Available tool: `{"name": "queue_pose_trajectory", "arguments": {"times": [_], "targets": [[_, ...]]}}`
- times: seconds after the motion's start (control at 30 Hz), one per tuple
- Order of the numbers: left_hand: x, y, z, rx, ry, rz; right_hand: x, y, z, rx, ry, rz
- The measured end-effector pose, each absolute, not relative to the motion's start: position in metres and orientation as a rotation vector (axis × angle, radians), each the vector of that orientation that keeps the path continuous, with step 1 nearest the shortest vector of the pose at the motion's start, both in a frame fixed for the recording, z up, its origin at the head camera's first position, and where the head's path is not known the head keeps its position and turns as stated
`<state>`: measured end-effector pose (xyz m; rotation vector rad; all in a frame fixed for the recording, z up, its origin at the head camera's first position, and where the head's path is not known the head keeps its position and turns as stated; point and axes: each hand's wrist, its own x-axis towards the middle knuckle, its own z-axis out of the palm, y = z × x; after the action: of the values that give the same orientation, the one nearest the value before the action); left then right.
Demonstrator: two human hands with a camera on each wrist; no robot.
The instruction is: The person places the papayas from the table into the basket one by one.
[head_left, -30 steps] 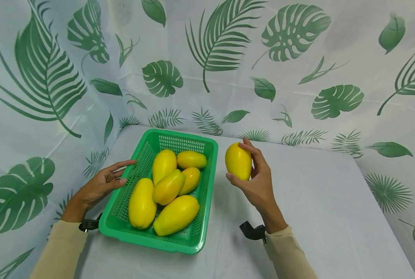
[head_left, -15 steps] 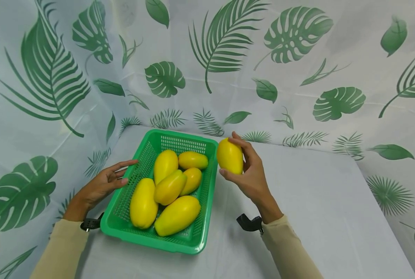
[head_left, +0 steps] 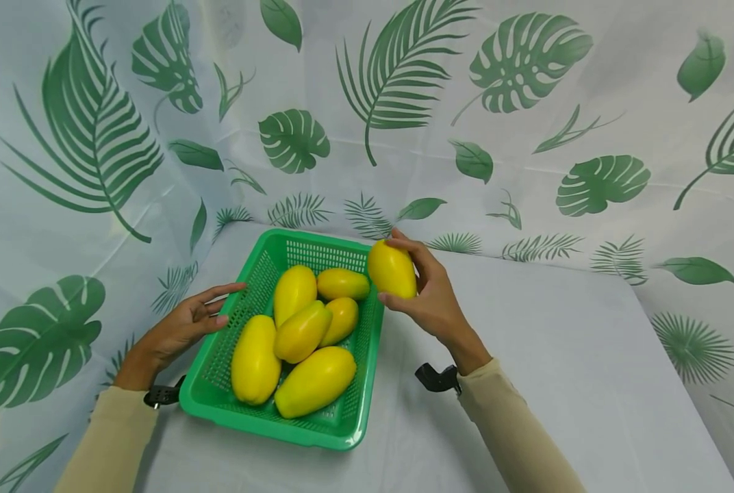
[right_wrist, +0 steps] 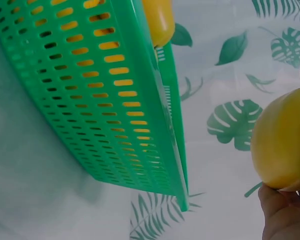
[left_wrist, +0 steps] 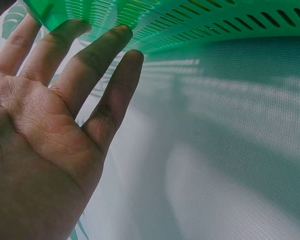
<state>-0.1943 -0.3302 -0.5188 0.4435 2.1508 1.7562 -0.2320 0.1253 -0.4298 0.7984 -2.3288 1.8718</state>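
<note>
My right hand (head_left: pixel 435 298) holds a smooth yellow mango (head_left: pixel 391 269) between thumb and fingers, above the right rim of a green plastic basket (head_left: pixel 376 329). In the right wrist view the same mango (right_wrist: pixel 282 142) shows at the right edge, apart from the basket wall (right_wrist: pixel 90 90). Several more yellow mangoes (head_left: pixel 314 381) lie in the basket, one resting on top of others (head_left: pixel 303 332). My left hand (head_left: pixel 179 329) is at the basket's left side with fingers extended. In the left wrist view its palm (left_wrist: pixel 45 130) faces the camera, and the fingertips are at the slotted wall.
The basket stands on a table with a white cloth (head_left: pixel 546 363). Behind and to the left hangs a white sheet (head_left: pixel 404 171) printed with green leaves. Each wrist bears a black strap mount (head_left: pixel 437 378).
My right hand has carried the mango leftward and slightly up, from beside the basket to over its right rim. The left hand has stayed at the basket's left side.
</note>
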Motion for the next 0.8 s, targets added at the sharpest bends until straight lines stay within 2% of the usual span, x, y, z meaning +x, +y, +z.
{"name": "queue_pose_trajectory", "arguments": {"times": [0.8], "targets": [[-0.194,-0.329,-0.518,0.449,2.155,1.755,-0.276,0.103,-0.444,0.962,-2.521,1.818]]}}
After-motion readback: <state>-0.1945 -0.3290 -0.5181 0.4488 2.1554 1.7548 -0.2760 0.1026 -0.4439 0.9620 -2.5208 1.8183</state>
